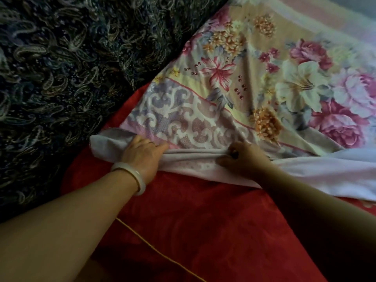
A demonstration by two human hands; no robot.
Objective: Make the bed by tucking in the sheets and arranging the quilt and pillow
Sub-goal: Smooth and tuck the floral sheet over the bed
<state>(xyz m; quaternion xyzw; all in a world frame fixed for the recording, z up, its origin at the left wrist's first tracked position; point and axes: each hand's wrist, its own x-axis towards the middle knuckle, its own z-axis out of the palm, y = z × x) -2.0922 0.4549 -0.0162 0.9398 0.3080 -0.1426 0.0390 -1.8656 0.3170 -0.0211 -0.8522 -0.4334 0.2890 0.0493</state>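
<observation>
Both bare forearms reach forward. The left hand (142, 153) lies palm-down, fingers together. The right hand (242, 159) is curled closed, pinching.

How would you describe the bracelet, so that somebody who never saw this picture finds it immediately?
Start at the floral sheet spread over the red cover; two hands hold its folded near edge. Follow the left hand back to its wrist. The bracelet circles it: a smooth, pale, whitish ring, the only hard, plain thing among patterned fabrics.

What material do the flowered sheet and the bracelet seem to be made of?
Flowered sheet: apparently thin woven cloth, matte; it bunches into soft folds where it is held. Bracelet at the left hand: a rigid, glossy, pale ring, perhaps jade or glass; the picture cannot settle which.
</observation>
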